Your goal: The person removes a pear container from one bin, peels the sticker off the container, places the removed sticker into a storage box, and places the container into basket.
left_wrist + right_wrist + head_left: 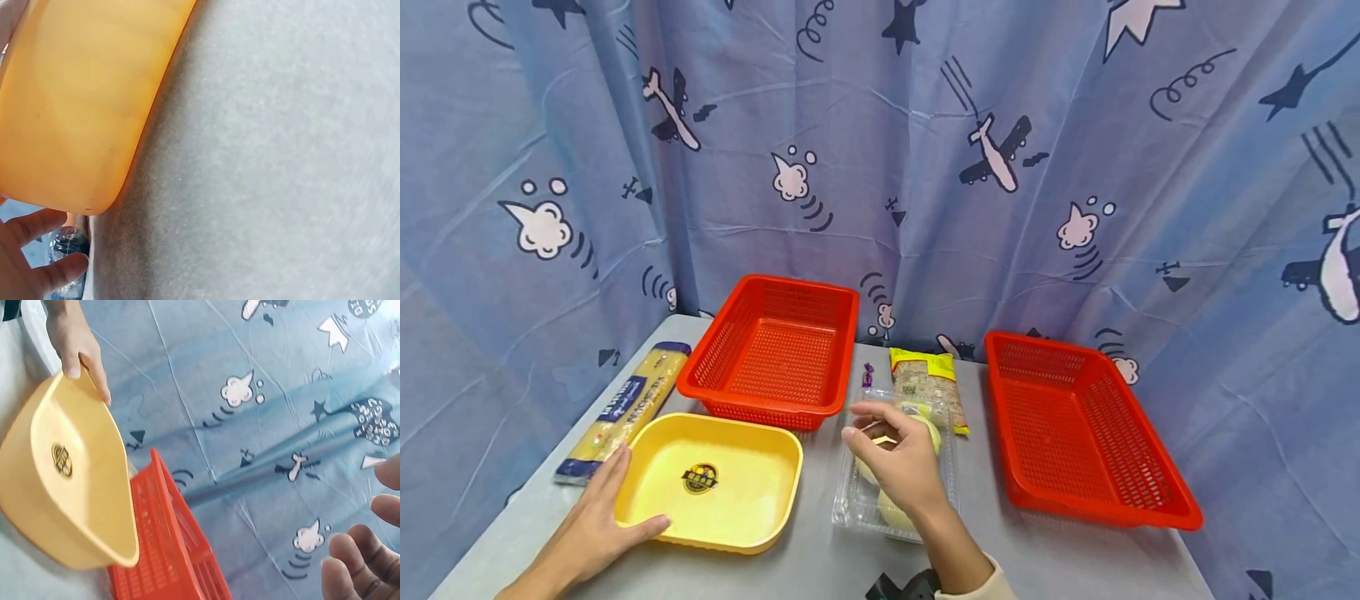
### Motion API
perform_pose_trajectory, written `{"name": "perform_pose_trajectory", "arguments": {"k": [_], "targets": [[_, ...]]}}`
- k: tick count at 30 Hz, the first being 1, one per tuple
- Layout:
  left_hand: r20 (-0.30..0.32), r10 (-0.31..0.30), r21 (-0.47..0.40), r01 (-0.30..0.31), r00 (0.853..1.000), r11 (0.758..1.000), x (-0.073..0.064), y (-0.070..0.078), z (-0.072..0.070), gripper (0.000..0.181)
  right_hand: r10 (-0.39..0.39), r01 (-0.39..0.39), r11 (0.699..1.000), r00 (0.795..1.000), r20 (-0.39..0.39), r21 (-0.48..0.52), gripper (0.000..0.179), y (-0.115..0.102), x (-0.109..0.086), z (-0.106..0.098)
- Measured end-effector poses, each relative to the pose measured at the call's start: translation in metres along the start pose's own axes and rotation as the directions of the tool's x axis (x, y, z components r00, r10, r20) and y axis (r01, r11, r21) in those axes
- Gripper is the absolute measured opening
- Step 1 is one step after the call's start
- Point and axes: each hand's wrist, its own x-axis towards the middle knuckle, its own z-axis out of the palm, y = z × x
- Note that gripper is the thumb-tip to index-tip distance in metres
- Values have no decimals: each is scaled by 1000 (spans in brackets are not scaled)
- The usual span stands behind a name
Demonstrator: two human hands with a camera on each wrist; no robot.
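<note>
In the head view my left hand (597, 515) holds the near-left corner of a shallow yellow plastic basin (752, 492) with a round logo inside. Its thumb lies over the near rim and its fingers rest along the left side. The right wrist view shows the same left hand (78, 347) spanning that corner. My right hand (901, 457) hovers over a clear plastic clamshell box (850, 508) with pale green round fruit (895, 510) inside. Its thumb and fingers are loosely bent with a gap between them, and in the right wrist view the fingers (356, 550) hold nothing.
A red slotted basket (767, 407) stands behind the basin, and another red basket (1101, 510) is at the right. A long yellow pasta pack (621, 412) lies at the left edge. Beyond the box are a small purple wrapped candy (868, 375) and a yellow-topped bag (925, 375).
</note>
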Motion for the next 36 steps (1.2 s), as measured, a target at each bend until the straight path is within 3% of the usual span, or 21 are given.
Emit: {"name": "perform_pose_trajectory", "arguments": {"k": [11,23,30,36], "targets": [[3,-10,9,10,1000,1000,0,-1,0,122,36,-44,997,990,-136,-58,30,23,-4,-32],[14,-24,16,24,1000,1000,0,1,-1,122,105,-152,975,957,-272,-159,34,47,-6,-64],[5,-11,9,11,1000,1000,-1,0,0,121,176,-236,957,935,-307,-169,37,56,-8,-77],[3,-4,-1,4,1000,1000,0,0,-1,121,194,-264,946,925,-326,-188,41,70,-11,-85]]}}
